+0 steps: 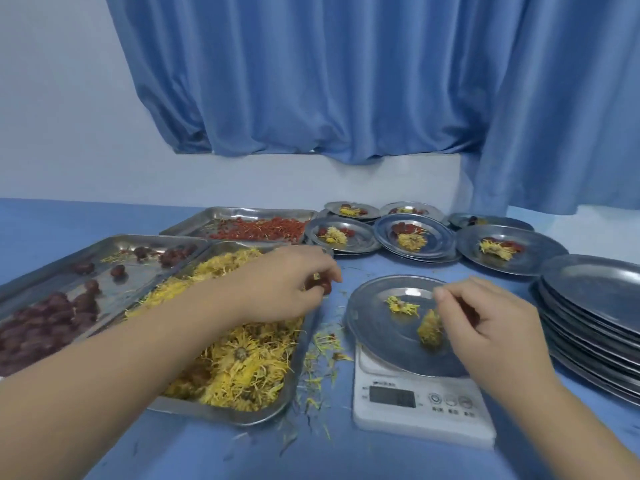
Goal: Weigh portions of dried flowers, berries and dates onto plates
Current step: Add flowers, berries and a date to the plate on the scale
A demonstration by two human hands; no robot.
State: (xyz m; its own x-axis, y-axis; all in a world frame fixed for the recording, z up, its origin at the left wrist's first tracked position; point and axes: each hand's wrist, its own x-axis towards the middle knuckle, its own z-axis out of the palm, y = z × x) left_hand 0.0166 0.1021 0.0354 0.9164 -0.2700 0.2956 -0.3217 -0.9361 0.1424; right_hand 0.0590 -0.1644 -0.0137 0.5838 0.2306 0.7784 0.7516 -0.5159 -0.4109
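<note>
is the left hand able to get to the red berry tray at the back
Probably yes: nothing stands between the left hand and the berry tray, though its fingers already pinch a dark red date.

Item, my one view: head-worn, wide-angle, facing forward and down, close over the table (221,455), toward the curtain (346,81).

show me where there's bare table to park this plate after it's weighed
Widest bare patch: the near edge of the table, in front of the flower tray and the scale. Also far left, behind the date tray. The strip between flower tray and scale is narrow and littered with petals. Crowded: filled plates back right, stack of empty plates right.
</note>
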